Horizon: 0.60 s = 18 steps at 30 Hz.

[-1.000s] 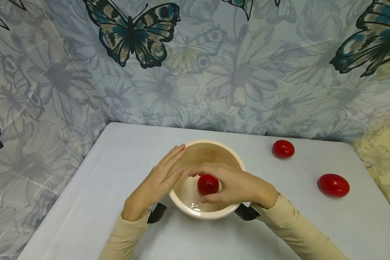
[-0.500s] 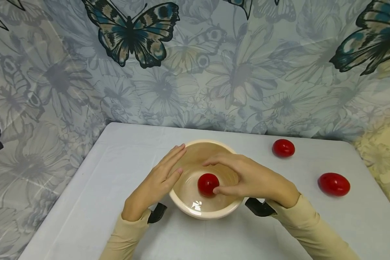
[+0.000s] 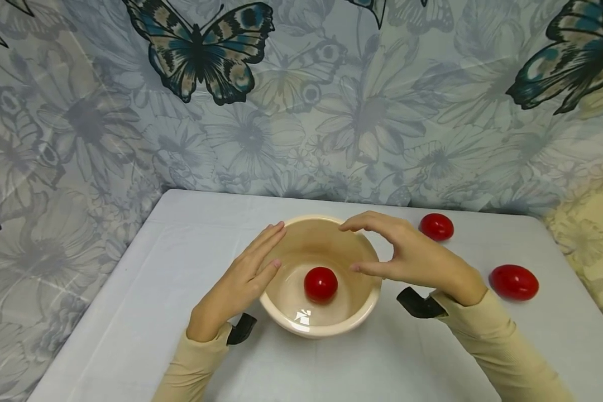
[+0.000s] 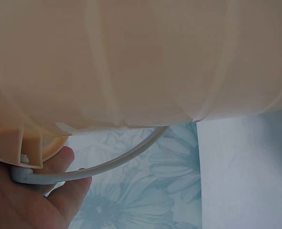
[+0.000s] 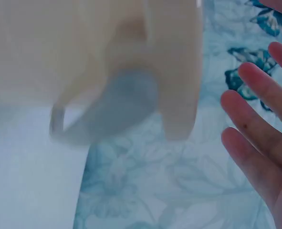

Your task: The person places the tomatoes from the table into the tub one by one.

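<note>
A cream plastic bucket [image 3: 319, 332] stands upright on the table. On its floor lies a glossy red egg-shaped object [image 3: 321, 285], seen nearly end-on. My left hand [image 3: 236, 287] rests at the bucket's left rim with straight fingers. In the left wrist view, fingers [image 4: 69, 195] lie beside the bucket's grey handle [image 4: 102, 168], below the ribbed outer wall. At the right rim, my right hand [image 3: 412, 254] holds nothing, its thumb and fingers spread apart. The right wrist view shows those fingers [image 5: 260, 138] away from the bucket's rim [image 5: 179, 71].
Two more glossy red egg-shaped objects lie on the table to the right, one at the back [image 3: 436, 226] partly behind my right hand and one nearer [image 3: 514, 282]. The white-covered table [image 3: 211, 223] meets a wall cloth [image 3: 372, 111] printed with butterflies and flowers.
My right hand has drawn back to the right, from over the red egg-shaped object to the bucket's right rim. The object stays inside. My left hand has not moved.
</note>
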Each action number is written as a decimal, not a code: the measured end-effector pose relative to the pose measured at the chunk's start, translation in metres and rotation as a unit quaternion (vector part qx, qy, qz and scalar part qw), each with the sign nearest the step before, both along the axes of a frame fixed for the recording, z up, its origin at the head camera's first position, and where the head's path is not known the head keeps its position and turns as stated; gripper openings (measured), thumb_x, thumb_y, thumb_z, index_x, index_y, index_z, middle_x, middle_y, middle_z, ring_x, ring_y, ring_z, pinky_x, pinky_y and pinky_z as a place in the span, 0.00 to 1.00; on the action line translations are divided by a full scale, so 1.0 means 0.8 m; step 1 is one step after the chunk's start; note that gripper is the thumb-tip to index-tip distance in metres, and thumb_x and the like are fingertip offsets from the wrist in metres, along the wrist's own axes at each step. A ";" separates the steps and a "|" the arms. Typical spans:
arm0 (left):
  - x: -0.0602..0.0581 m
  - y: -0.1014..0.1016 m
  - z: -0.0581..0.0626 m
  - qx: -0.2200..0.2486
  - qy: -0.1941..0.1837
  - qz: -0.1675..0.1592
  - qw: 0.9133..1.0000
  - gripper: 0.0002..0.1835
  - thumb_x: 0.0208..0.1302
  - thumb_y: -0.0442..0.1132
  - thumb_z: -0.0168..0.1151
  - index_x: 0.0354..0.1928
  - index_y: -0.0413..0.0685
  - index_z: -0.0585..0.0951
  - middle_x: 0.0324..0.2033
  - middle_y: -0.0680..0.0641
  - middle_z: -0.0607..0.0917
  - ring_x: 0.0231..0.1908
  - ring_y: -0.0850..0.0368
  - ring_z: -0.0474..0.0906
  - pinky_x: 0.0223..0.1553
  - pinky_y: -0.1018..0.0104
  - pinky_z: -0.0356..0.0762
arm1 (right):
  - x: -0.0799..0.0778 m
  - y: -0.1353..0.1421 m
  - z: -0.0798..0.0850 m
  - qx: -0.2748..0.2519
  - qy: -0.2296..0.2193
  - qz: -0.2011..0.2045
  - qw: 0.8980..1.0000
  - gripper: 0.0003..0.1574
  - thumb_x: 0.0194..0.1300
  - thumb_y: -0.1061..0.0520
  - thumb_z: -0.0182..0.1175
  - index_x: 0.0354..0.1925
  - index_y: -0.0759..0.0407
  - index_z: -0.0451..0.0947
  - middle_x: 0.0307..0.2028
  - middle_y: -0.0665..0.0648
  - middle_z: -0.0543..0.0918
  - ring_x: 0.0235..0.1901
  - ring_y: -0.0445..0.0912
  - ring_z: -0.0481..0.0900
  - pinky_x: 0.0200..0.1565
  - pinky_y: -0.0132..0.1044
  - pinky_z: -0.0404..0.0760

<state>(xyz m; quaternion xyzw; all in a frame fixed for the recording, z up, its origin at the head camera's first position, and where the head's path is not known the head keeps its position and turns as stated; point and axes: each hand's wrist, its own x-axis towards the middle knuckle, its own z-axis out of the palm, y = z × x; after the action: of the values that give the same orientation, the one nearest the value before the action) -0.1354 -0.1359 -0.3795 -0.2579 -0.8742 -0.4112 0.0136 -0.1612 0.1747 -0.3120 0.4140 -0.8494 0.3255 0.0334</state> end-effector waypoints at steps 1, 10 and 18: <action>0.000 0.000 0.000 0.000 -0.001 0.000 1.000 0.30 0.76 0.40 0.49 0.77 0.53 0.59 0.77 0.56 0.56 0.78 0.51 0.48 0.79 0.49 0.48 | -0.002 0.003 -0.001 -0.004 0.005 -0.003 1.000 0.35 0.52 0.58 0.76 0.58 0.56 0.76 0.53 0.51 0.82 0.55 0.46 0.78 0.60 0.32 0.78; -0.001 0.001 0.002 -0.002 -0.003 0.001 1.000 0.30 0.76 0.41 0.49 0.77 0.53 0.59 0.77 0.56 0.56 0.78 0.51 0.48 0.79 0.49 0.47 | -0.020 0.023 -0.015 -0.046 0.039 -0.041 0.997 0.37 0.48 0.63 0.77 0.58 0.57 0.77 0.52 0.52 0.83 0.53 0.44 0.79 0.57 0.24 0.75; -0.001 0.001 0.002 -0.001 -0.004 0.002 1.000 0.30 0.76 0.41 0.49 0.77 0.52 0.58 0.77 0.54 0.56 0.78 0.51 0.48 0.79 0.50 0.47 | -0.031 0.036 -0.025 -0.039 0.016 -0.073 0.996 0.35 0.52 0.62 0.76 0.58 0.57 0.76 0.53 0.52 0.83 0.53 0.45 0.78 0.56 0.25 0.74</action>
<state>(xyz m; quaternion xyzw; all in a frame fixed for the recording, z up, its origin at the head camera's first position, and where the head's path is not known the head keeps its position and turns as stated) -0.1361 -0.1350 -0.3782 -0.2548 -0.8750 -0.4116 0.0107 -0.1864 0.2032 -0.3320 0.3544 -0.8635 0.3482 0.0869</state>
